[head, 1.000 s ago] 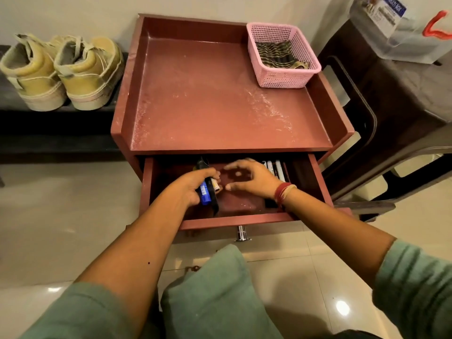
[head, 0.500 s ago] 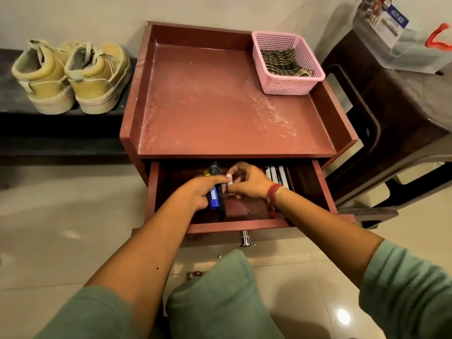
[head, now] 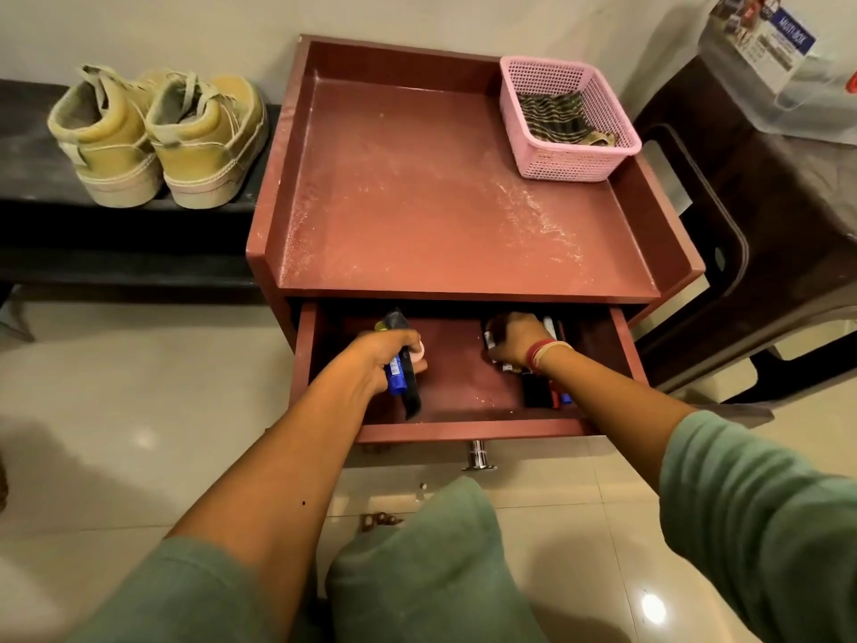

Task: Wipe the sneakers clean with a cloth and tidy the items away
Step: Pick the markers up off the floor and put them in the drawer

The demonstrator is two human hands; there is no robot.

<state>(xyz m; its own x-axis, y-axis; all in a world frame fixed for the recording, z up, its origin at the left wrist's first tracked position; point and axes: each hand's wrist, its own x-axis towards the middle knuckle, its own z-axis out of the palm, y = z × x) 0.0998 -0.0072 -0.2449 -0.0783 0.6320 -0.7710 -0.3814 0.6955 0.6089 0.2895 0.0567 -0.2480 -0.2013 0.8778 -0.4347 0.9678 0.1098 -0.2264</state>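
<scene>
Two tan sneakers stand side by side on a dark bench at the left. The striped cloth lies in a pink basket on the red side table. The table's drawer is pulled out. My left hand is inside it and grips a bundle of markers, a blue one and a black one among them. My right hand is at the drawer's right side, fingers curled round a dark marker above a row of markers lying there.
A dark plastic stool stands right of the table with a clear box on it. The drawer's metal knob sticks out toward my knee. Glossy tiled floor lies around me.
My right hand has moved from beside my left hand to the drawer's right side with a marker taken from the bundle. My left hand keeps its grip on the markers.
</scene>
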